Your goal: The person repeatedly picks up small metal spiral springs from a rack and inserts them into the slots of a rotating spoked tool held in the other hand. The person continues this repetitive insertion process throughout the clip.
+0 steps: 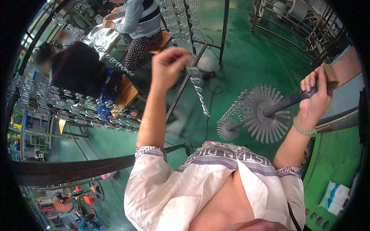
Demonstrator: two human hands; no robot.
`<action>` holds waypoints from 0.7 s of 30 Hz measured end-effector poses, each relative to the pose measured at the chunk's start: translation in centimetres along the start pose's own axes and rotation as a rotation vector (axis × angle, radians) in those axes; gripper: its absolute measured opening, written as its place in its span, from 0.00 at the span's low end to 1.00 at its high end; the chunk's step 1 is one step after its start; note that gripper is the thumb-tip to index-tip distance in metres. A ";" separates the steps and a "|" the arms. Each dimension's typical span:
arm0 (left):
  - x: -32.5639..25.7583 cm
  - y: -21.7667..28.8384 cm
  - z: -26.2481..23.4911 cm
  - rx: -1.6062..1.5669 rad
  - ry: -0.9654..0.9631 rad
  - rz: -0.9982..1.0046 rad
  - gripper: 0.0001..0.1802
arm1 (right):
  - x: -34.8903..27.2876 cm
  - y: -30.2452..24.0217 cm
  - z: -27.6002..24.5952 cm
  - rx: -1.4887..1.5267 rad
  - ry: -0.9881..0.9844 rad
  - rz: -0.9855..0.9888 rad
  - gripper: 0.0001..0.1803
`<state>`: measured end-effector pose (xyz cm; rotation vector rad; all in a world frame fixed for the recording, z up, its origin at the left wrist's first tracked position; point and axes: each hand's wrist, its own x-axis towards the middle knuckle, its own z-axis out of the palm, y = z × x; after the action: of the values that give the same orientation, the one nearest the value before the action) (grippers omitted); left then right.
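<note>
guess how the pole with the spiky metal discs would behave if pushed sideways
The pole looks thick and straight, so it is probably stiff. With two metal discs set along it below the right hand, it may feel bottom-heavy and swing. Their narrow, separate prongs would likely snag on things.

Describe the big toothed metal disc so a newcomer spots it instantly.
To the right of the green floor, the right hand grips a dark pole. Follow it down-left to the toothed metal disc, which looks larger than the similar small disc farther left.
</note>
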<state>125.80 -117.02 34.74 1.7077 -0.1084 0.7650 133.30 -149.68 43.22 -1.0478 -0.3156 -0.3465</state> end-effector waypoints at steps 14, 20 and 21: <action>-9.3 -4.6 11.2 0.059 -0.313 -0.126 0.07 | -0.2 -0.3 0.3 -0.019 -0.022 -0.020 0.09; -10.2 -5.7 12.8 0.108 -0.309 -0.079 0.07 | -0.2 -0.9 0.2 -0.006 -0.005 -0.022 0.09; -10.3 -5.8 12.8 0.112 -0.307 -0.082 0.07 | -0.2 -0.9 0.1 -0.007 -0.006 -0.018 0.09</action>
<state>125.93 -130.15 23.25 1.9154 -0.2088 0.4514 132.71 -149.92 43.88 -1.0533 -0.3296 -0.3610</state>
